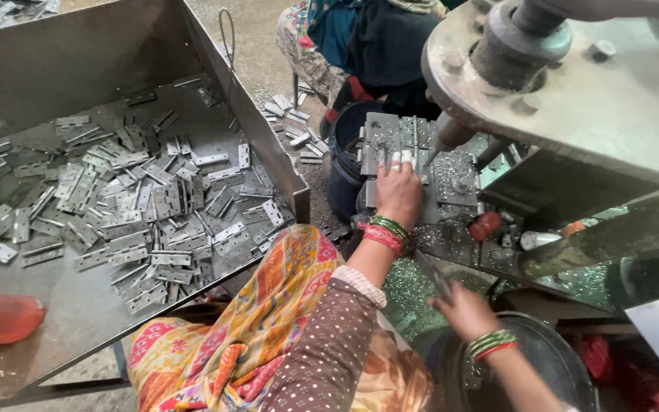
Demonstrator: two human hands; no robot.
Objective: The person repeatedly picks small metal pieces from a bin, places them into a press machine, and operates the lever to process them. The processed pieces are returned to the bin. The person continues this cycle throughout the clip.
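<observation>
I'm pressing my left hand (399, 191) flat on a hinge plate (390, 145) under the drill bit (430, 156); my right hand (463, 309), loosely curled, is holding nothing I can make out; next calls for steady fingers clear of that bit.

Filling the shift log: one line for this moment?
left hand on hinge plate under drill spindle | right hand low, blurred | tray holds hinges
</observation>
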